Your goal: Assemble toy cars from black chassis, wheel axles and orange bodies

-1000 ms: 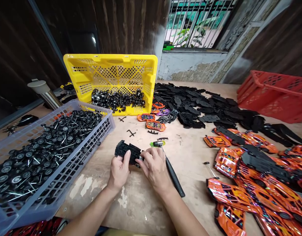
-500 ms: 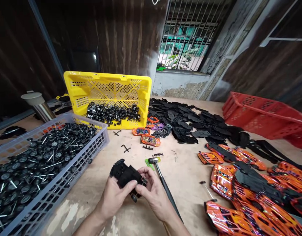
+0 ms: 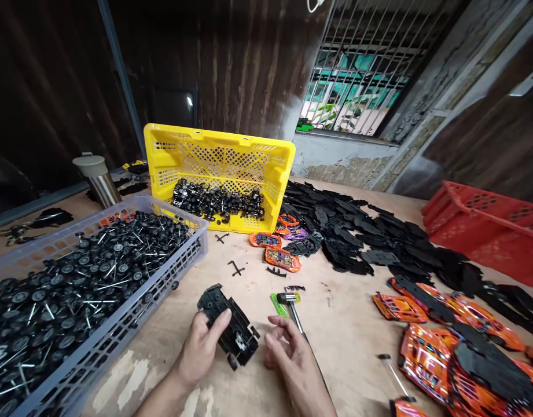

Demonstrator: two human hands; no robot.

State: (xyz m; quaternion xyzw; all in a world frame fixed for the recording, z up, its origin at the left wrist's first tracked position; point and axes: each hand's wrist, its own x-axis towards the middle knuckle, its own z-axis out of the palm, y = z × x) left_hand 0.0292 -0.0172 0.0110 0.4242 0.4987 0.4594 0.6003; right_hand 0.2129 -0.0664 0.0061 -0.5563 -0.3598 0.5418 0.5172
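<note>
My left hand [image 3: 201,350] grips a black toy car chassis [image 3: 230,324], thumb across its face, tilted above the table. One small wheel [image 3: 232,362] shows at the chassis's lower end. My right hand [image 3: 292,359] is just right of the chassis, apart from it, fingers loosely curled and spread, with nothing visible in them. Behind and partly beneath that hand lies a hammer [image 3: 292,307] with a black handle and a yellow-tipped head. A bright green piece [image 3: 278,304] rests beside the hammer head.
A lilac crate [image 3: 179,260] of wheel axles stands left. Behind it, a yellow crate [image 3: 223,136] on its side holds more. Black chassis plates [image 3: 335,223] pile up at the back; orange car bodies [image 3: 426,353] and a red crate [image 3: 487,226] are right. A loose axle [image 3: 396,376] lies near them.
My right hand has let go of the chassis and drawn away to the right. My left hand keeps the chassis, now turned at a steeper slant. The camera view has swung left.
</note>
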